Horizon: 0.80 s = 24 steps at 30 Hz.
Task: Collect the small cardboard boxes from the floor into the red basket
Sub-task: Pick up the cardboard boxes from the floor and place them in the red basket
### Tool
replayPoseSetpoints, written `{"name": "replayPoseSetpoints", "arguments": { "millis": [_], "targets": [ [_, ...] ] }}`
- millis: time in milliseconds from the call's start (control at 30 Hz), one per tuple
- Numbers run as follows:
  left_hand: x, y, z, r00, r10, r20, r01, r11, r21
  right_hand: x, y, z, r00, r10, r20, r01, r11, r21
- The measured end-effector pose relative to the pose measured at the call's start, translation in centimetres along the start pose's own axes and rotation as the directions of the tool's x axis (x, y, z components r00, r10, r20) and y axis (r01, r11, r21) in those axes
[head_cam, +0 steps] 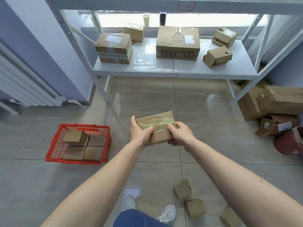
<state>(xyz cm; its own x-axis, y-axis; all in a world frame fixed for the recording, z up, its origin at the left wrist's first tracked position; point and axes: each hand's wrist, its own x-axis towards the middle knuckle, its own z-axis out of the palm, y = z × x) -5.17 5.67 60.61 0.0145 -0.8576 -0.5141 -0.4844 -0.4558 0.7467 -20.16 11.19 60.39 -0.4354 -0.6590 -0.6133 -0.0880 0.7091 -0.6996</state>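
Note:
I hold a flat cardboard box [156,123] wrapped in clear tape out in front of me, above the floor. My left hand [139,132] grips its left end with the thumb on top, and my right hand [179,134] grips its right end the same way. The red basket [54,145] sits on the floor to the left and contains several small cardboard boxes [74,136]. Three small cardboard boxes lie on the floor near my feet at lower right: one [182,189], another [195,208] and a third [229,217] at the frame's edge.
A white metal shelf [164,69] stands ahead, bearing several larger cardboard boxes [177,43]. More boxes [275,102] are piled on the floor at right beside a dark red round object [288,143]. A radiator [24,86] lines the left wall. My shoes [167,213] show at the bottom.

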Motion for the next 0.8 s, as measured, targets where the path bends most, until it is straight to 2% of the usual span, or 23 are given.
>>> {"name": "replayPoseSetpoints", "arguments": {
  "millis": [200,433,633,800],
  "targets": [
    [-0.4,-1.3,-9.4,0.996,0.013,-0.089,-0.018,0.999,-0.049,-4.1,-4.3,6.8,0.995,-0.061,0.075,0.064,0.997,-0.033],
    [1.8,-5.4,-22.2,0.989,-0.028,-0.147,0.02,0.998,-0.053,-7.6,-9.3,18.6,0.984,-0.12,0.128,0.133,0.986,-0.099],
    [4.9,-8.8,-32.4,0.992,-0.027,-0.121,0.024,0.999,-0.028,-9.7,-11.9,29.1,0.984,-0.096,0.151,0.105,0.993,-0.052],
    [7.9,-10.6,-37.7,0.991,-0.03,-0.13,0.03,1.0,-0.005,-9.7,-14.2,35.0,0.982,-0.084,0.172,0.096,0.993,-0.061]
  ]
}}
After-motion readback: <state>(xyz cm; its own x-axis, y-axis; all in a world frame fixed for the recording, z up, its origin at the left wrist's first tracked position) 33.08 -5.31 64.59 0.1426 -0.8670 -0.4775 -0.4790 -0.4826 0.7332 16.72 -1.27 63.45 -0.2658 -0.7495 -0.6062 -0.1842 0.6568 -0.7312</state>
